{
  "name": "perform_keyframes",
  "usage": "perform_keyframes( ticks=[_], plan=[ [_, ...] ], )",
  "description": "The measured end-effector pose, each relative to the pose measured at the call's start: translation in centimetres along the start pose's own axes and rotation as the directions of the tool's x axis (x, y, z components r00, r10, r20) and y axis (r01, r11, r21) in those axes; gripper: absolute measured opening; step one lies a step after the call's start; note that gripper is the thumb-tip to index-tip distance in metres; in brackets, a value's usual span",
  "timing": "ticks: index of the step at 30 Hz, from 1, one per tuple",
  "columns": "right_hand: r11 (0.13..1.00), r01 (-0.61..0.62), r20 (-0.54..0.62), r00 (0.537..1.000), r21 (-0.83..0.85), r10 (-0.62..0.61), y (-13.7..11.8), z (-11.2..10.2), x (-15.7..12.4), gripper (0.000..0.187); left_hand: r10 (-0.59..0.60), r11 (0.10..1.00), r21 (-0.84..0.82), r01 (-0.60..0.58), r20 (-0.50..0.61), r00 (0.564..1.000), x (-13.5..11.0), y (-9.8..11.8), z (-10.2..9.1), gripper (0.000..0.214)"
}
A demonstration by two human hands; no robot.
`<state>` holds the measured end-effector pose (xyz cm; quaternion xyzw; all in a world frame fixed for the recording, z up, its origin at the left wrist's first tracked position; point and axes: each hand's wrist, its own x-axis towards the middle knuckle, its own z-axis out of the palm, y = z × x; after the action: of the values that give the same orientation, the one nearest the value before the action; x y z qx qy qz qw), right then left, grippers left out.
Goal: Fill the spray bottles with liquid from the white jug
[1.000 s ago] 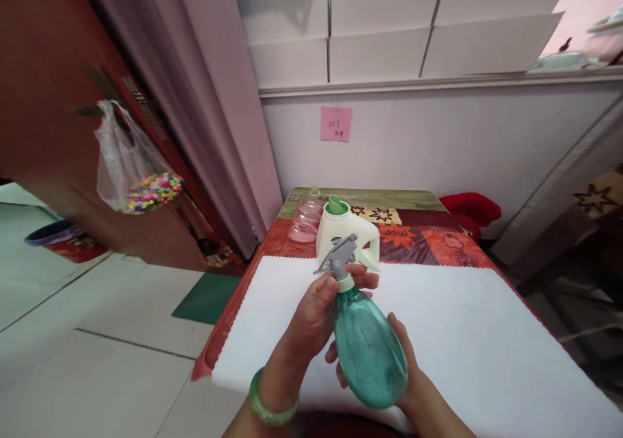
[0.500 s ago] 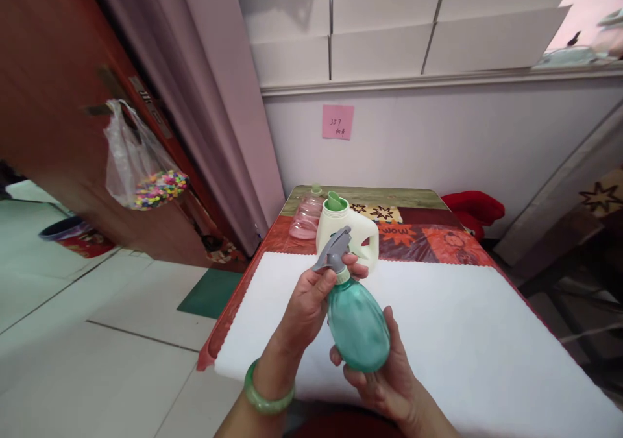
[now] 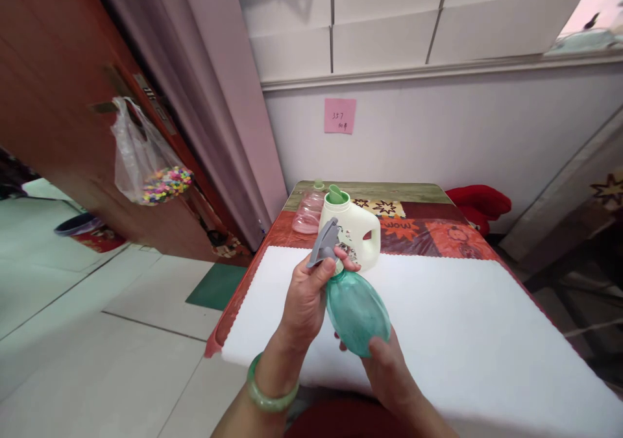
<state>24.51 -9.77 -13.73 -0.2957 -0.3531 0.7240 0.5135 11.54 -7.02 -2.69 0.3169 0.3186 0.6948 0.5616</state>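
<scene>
I hold a teal spray bottle (image 3: 355, 308) above the white mat (image 3: 462, 321). My left hand (image 3: 306, 298) is closed around its neck, just under the grey trigger head (image 3: 324, 243). My right hand (image 3: 384, 366) cups the bottle's bottom from below, fingers wrapped on it. A green bangle (image 3: 270, 392) sits on my left wrist. Right behind the sprayer stands a white detergent jug (image 3: 357, 230) with a green cap.
A pink clear bottle (image 3: 306, 214) stands at the table's far left corner on a red patterned cloth (image 3: 438, 237). A plastic bag of coloured beads (image 3: 150, 165) hangs from the door handle at left. A red cushion (image 3: 479, 201) lies beyond the table's right corner.
The sprayer has come up and slightly left, its head now tilted further left. My right hand slid down from the bottle's side to its bottom.
</scene>
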Motion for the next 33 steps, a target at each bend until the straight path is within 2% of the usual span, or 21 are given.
perform_keyframes(
  ticks=[1,3,5,6,8,9,10,11,12,13,14,15,16,18,20,22,23,25,27,30,33],
  plan=[
    [0.982,0.127,-0.074,0.988,-0.141,-0.138,0.1,0.0,0.0,0.085,0.003,1.000,0.004,-0.003,-0.021,1.000,-0.1,-0.1,0.2,0.025],
    [0.879,0.291,-0.168,0.912,-0.379,-0.374,0.2,0.1,-0.1,0.108,0.009,1.000,0.012,-0.008,-0.068,0.998,-0.2,-0.2,0.7,0.029],
    [0.835,0.330,-0.186,0.877,-0.440,-0.444,0.0,0.4,-0.1,0.126,0.024,1.000,0.014,-0.023,-0.099,0.995,-0.2,-0.4,1.2,0.033],
    [0.866,0.320,-0.177,0.895,-0.385,-0.410,-0.3,0.5,-0.2,0.132,0.039,0.999,0.014,-0.038,-0.105,0.994,-0.2,-0.4,1.4,0.033],
    [0.977,0.170,-0.138,0.972,-0.132,-0.188,-1.1,0.8,-0.2,0.125,0.078,0.997,0.017,-0.077,-0.100,0.992,-0.1,-0.3,1.5,0.032],
    [1.000,0.003,-0.075,0.997,0.024,-0.002,-1.5,0.8,-0.2,0.114,0.091,0.996,0.021,-0.089,-0.086,0.992,-0.1,-0.2,1.5,0.031],
    [0.965,-0.207,0.036,0.978,0.160,0.204,-1.9,0.7,-0.1,0.105,0.093,0.995,0.026,-0.092,-0.062,0.994,-0.1,-0.1,1.4,0.031],
    [0.874,-0.420,0.179,0.905,0.244,0.385,-2.3,0.5,0.0,0.102,0.082,0.996,0.031,-0.081,-0.030,0.996,-0.1,0.1,1.2,0.033],
    [0.759,-0.592,0.325,0.799,0.272,0.507,-2.5,0.2,0.2,0.104,0.063,0.997,0.036,-0.063,0.006,0.998,-0.2,0.3,1.0,0.035],
    [0.658,-0.705,0.445,0.695,0.266,0.564,-2.7,0.0,0.3,0.106,0.042,0.998,0.040,-0.043,0.039,0.998,-0.2,0.4,0.8,0.036],
    [0.599,-0.759,0.523,0.630,0.257,0.574,-2.7,-0.2,0.4,0.106,0.023,0.998,0.048,-0.027,0.065,0.998,-0.3,0.5,0.6,0.037],
    [0.584,-0.767,0.553,0.618,0.267,0.558,-2.6,-0.4,0.4,0.102,0.013,0.998,0.058,-0.018,0.079,0.997,-0.4,0.6,0.4,0.038],
    [0.604,-0.743,0.544,0.647,0.289,0.535,-2.5,-0.5,0.4,0.096,0.012,0.998,0.068,-0.018,0.082,0.997,-0.5,0.6,0.2,0.038],
    [0.712,-0.618,0.436,0.770,0.333,0.466,-2.0,-0.4,0.0,0.080,0.031,0.996,0.086,-0.037,0.071,0.997,-0.6,0.7,-0.1,0.036],
    [0.849,-0.427,0.290,0.893,0.311,0.344,-1.4,-0.2,-0.4,0.069,0.041,0.994,0.097,-0.046,0.058,0.997,-0.6,0.7,-0.2,0.035],
    [0.957,-0.204,0.171,0.970,0.208,0.170,-0.8,0.0,-0.8,0.070,0.037,0.994,0.106,-0.041,0.043,0.998,-0.7,0.8,-0.1,0.035],
    [0.987,-0.089,0.124,0.990,0.135,0.072,-0.5,0.0,-0.9,0.074,0.036,0.993,0.112,-0.039,0.030,0.999,-0.7,0.8,0.1,0.034],
    [0.993,0.113,0.045,0.993,-0.043,-0.112,-0.2,-0.1,-0.9,0.086,0.052,0.991,0.124,-0.052,0.005,0.999,-0.8,1.1,0.4,0.030],
    [0.949,0.238,-0.009,0.970,-0.207,-0.245,0.0,-0.2,-0.9,0.092,0.096,0.986,0.137,-0.095,-0.002,0.995,-0.8,1.4,0.8,0.027],
    [0.890,0.295,-0.029,0.945,-0.347,-0.325,0.2,-0.4,-0.9,0.093,0.176,0.974,0.146,-0.175,0.003,0.984,-0.8,1.6,1.1,0.023],
    [0.873,0.302,-0.007,0.944,-0.384,-0.329,0.5,-0.6,-0.9,0.092,0.266,0.956,0.135,-0.259,-0.037,0.963,-0.4,1.7,1.0,0.030]
  ],
)
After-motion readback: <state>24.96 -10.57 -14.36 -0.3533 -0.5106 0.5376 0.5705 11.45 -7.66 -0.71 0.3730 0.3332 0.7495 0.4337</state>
